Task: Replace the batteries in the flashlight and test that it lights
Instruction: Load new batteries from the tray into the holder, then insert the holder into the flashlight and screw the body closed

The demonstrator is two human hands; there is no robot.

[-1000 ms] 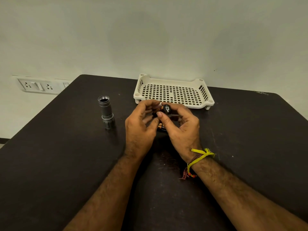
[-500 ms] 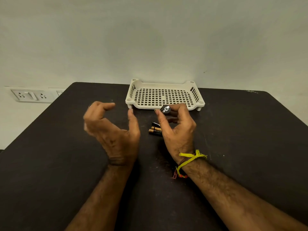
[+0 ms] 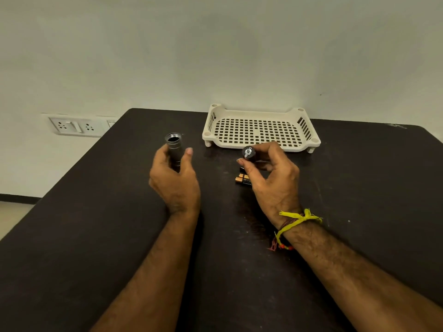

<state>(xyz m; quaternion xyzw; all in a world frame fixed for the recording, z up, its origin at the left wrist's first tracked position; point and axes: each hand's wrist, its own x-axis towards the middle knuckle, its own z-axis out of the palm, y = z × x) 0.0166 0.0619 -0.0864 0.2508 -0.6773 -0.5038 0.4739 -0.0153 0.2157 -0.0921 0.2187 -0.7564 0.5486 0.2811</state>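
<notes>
Over the table, we are gripping the opened flashlight body in our left hand, our right hand pinching the battery holder; reassembly and testing are remaining.

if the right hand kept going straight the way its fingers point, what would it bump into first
Probably the white tray. The right hand, pinching the battery holder, points away from the person toward the tray's near rim, with only bare table between. Depth is hard to judge, so it might pass above the rim.
</notes>
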